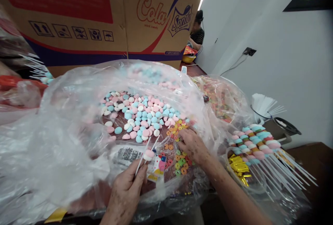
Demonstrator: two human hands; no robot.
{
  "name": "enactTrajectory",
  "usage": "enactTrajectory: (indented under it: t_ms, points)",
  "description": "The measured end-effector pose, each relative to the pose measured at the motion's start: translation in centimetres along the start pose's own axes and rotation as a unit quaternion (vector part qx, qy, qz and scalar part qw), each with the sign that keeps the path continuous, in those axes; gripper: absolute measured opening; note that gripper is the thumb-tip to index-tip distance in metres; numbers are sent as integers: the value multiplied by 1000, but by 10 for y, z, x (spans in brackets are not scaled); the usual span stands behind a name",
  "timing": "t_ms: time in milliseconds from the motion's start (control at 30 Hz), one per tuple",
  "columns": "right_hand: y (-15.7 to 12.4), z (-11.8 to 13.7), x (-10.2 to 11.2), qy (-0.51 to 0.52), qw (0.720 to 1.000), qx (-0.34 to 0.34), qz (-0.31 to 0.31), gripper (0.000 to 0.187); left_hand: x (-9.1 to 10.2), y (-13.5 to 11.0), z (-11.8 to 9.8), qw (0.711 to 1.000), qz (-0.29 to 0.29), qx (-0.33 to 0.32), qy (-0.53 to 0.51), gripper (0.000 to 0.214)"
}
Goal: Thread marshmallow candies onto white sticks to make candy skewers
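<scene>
Two thin white sticks (142, 161) are gripped in my left hand (126, 187), low in the middle of the head view. Pink and white marshmallow candy (148, 154) is threaded on one of them. My right hand (194, 146) reaches into a pile of small gummy rings (179, 128), orange and yellow, its fingers bent together at the pile. What sits between those fingertips is hidden. More gummy rings (182, 166), green, orange and red, lie just below that hand. Pink, blue and white marshmallow candies (145, 117) are spread beyond both hands, in a large clear plastic bag (73, 89).
Finished candy skewers (256, 143) are stacked at the right, beside a container with gold twist ties (238, 167). White sticks (264, 103) stand in a holder behind them. A large cardboard box (91, 6) blocks the back. A person (198, 32) is in the far background.
</scene>
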State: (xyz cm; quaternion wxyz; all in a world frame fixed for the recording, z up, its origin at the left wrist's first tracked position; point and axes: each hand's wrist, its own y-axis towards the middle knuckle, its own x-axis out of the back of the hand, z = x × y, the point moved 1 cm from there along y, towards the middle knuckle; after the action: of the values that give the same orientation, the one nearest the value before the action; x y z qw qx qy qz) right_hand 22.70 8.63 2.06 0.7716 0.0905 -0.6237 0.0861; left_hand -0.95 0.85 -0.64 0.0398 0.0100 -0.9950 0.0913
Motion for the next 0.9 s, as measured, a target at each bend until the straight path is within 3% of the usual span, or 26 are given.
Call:
enactTrajectory:
  t_ms: [200,333,433,700,800,900]
  points:
    - [-7,2,16,35,997,64,40,14,0,0,-3,1000,7,-1,12,33]
    - [-8,-7,26,31,999,16,-24,18,0,0,-3,1000,6,-7,7,34]
    - [-4,-9,23,24,999,12,-40,20,1,0,-1,999,10,-24,36,38]
    - [8,0,7,-55,998,32,-2,15,-2,0,2,1000,6,-4,-25,39]
    - [11,4,5,-67,998,17,9,15,-3,-1,1,997,3,29,-70,37]
    - [11,14,4,-105,994,-1,15,17,-3,-1,-1,999,10,14,-41,35]
